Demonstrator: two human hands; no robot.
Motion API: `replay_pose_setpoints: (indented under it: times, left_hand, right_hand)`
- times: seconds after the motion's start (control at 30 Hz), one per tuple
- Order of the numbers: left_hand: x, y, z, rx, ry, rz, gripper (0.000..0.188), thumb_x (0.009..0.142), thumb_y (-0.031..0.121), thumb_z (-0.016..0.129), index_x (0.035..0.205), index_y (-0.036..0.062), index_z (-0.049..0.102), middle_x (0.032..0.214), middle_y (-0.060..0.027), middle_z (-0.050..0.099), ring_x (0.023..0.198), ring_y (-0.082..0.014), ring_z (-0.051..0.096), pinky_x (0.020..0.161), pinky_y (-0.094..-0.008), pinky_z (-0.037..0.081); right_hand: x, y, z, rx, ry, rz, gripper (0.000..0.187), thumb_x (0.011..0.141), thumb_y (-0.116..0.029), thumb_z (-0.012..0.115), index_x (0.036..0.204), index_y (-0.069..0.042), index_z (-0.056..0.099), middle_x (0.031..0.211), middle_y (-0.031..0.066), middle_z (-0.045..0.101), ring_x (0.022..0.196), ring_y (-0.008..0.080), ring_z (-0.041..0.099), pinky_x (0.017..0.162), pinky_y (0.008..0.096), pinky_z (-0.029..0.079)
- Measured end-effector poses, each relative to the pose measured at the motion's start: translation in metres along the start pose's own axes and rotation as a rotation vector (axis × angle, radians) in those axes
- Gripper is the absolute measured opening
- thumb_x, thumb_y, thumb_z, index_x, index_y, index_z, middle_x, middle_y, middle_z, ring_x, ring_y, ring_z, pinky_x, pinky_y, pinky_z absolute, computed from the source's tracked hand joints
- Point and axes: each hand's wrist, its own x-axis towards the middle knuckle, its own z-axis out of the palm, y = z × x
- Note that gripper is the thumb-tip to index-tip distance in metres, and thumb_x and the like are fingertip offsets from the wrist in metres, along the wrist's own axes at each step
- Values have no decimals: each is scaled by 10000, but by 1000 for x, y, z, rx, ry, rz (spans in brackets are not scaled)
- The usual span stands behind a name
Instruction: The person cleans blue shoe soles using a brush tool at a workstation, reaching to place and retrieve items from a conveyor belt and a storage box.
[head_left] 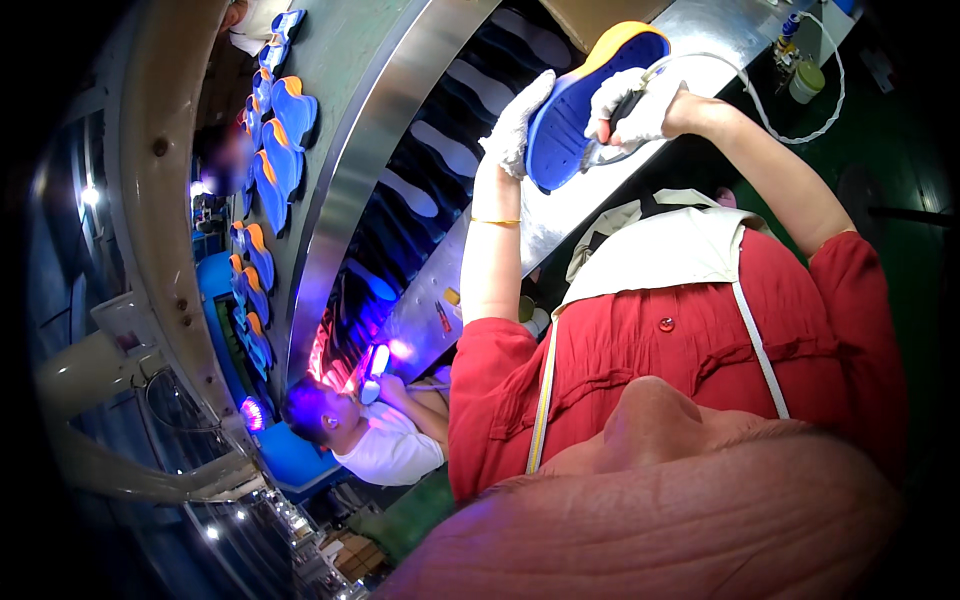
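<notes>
Sole (572,120) sits tilted over the bench (715,30) in my head view, its edge held by the left hand (520,125), fingers stretched along the side. The right hand (640,105) wraps a black tool (627,103) on a pale hose (735,68); I cannot tell whether its tip touches. I'd keep the edge steady, hose slack. Blue plastic looks smooth and slotted, the rim (606,45) orange and curved; gloves (512,137) are wrinkled cloth.

PLACE: shoe-factory floor | conveyor belt (350,65) carrying blue-and-orange soles (282,150) | racked pale soles (445,149) | metal workbench (548,222) | co-worker (392,445)
</notes>
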Motion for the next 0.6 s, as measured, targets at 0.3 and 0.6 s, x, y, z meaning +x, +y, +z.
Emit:
replay_pose_setpoints:
  times: [0.3,0.6]
  left_hand:
    - [-2,-2,2,100,-17,16,554,870,501,664,1204,60,654,1108,-152,674,905,-254,676,765,-339,574]
    - [1,-50,11,-540,-167,308,678,944,612,439,1352,74,499,1267,-166,595,1075,-300,623,888,-413,550]
  right_hand:
    - [-7,-2,-27,-72,-4,16,177,684,-23,757,850,-65,711,832,86,682,767,188,663,710,310,553]
    - [-11,6,1,217,298,-66,161,871,-203,722,891,-58,655,829,47,642,690,103,614,599,244,496]
